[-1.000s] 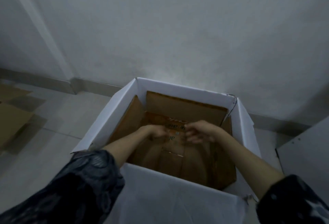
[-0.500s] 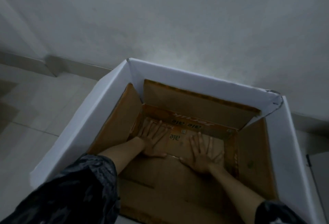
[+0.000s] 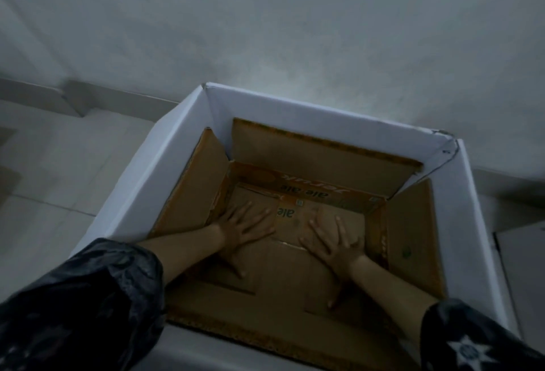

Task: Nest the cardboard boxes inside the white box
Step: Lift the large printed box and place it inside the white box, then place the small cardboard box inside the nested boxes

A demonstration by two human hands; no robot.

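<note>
Grey wall and pale tiled floor [image 3: 59, 164] frame the white box [image 3: 165, 164], which stands on the floor with its far side close to the wall. Within 1 second the hands went from meeting, loosely curled, above the middle of the brown cardboard box [image 3: 330, 170] to lying flat and apart on its bottom flaps, and the view has drawn nearer over the opening. That reads as the inner box being pressed down to seat fully: its brown walls now line the white box's far, left and right walls, so this nesting step looks nearly done.

Left hand [image 3: 244, 229] rests palm down with fingers spread, near the inner box's left wall, forearm angling in from the near-left corner. Right hand [image 3: 339, 248] is likewise splayed and flat, gripping nothing, near the right wall, with its arm entering over the near-right edge. Between them lies a printed flap [image 3: 287, 212].
</note>
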